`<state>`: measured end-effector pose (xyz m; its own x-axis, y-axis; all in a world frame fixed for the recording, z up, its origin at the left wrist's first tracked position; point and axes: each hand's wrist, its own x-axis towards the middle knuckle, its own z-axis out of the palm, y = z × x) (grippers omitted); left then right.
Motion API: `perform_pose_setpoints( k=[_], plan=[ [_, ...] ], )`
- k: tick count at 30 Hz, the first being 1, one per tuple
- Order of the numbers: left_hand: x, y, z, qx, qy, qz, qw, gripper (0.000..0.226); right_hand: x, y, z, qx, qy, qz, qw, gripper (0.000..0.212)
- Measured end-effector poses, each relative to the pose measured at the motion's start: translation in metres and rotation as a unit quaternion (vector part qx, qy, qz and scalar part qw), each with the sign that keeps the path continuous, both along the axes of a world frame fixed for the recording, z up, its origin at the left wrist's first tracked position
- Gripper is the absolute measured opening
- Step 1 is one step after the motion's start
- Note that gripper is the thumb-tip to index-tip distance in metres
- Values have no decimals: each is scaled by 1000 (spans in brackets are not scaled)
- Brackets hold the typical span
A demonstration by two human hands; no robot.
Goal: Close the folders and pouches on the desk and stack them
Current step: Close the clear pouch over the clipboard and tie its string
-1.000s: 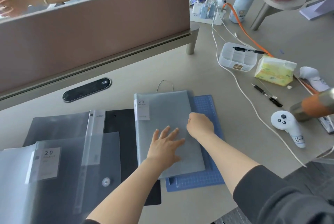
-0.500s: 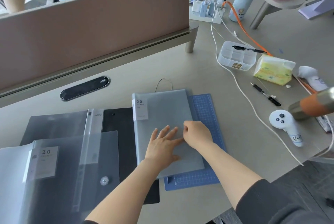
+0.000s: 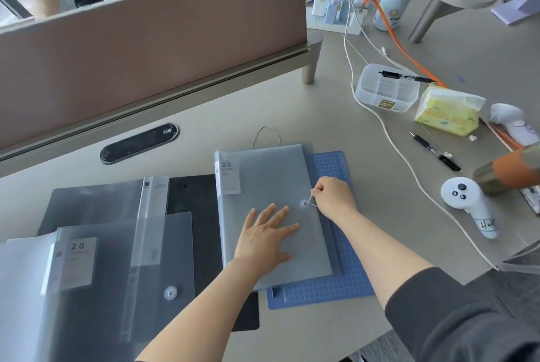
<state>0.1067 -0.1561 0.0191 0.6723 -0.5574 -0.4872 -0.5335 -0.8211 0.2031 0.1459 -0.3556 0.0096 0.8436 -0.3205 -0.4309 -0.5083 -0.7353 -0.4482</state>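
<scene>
Beige desk (image 3: 204, 116) fills the frame, with a brown divider panel (image 3: 152, 40) across the upper left. At centre, the left hand (image 3: 267, 237) lies flat, palm down, fingers spread wide, pressing on the closed grey folder (image 3: 263, 186). The right hand (image 3: 333, 196), just to its right, is curled into a loose fist, thumb and forefinger pinching a thin elastic cord (image 3: 312, 200) at the folder's round button (image 3: 305, 203). This folder is matte, translucent plastic, rectangular, its long axis running from lower centre toward the upper frame, spine at the left. It rests on a blue gridded cutting mat (image 3: 336, 285). At lower left, a frosted translucent folder (image 3: 117, 274) lies open over a black one (image 3: 201, 215)
</scene>
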Motion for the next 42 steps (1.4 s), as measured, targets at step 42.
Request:
perform_pose_setpoints(
  k=[42],
  plan=[
    [-26, 20, 20, -272, 133, 531, 791, 13, -84, -44, 6, 23, 45, -166, 985, 14]
  ],
)
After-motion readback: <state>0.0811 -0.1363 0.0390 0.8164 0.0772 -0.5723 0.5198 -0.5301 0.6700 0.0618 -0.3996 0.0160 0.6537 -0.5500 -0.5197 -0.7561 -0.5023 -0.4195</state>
